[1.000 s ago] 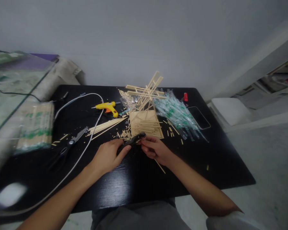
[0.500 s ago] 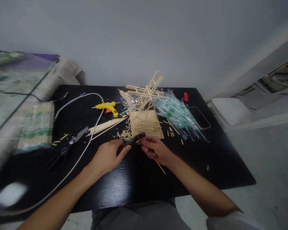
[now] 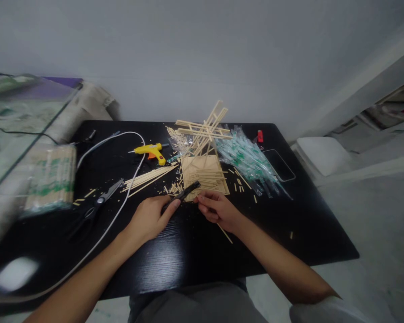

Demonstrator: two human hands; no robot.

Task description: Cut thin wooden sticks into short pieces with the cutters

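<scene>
My left hand [image 3: 151, 217] is wrapped round a black pliers-like tool [image 3: 187, 190], whose tip points up and to the right over the wooden base. Its exact kind is hard to make out. Just to the right, my right hand [image 3: 218, 208] pinches a thin wooden stick [image 3: 225, 234]; the stick's lower end slants out below the palm, and the fingers cover the rest. The tool's tip and the right fingertips are slightly apart. Behind both hands lies a square wooden base [image 3: 202, 162] with loose sticks across it, and a windmill-like stick frame [image 3: 207, 128] rises at its back.
A yellow glue gun [image 3: 151, 149], long sticks [image 3: 151, 176] and black-handled scissors [image 3: 96, 206] lie left on the black table [image 3: 256, 237], along with a white cable [image 3: 121, 206]. Plastic wrappers [image 3: 245, 154], a phone [image 3: 279, 165] and a red object [image 3: 260, 136] are right. A stick pack [image 3: 50, 177] stands far left.
The black tool's tip has moved slightly left and up, away from my right fingertips. My left hand has shifted a little left; my right hand stays nearly in place.
</scene>
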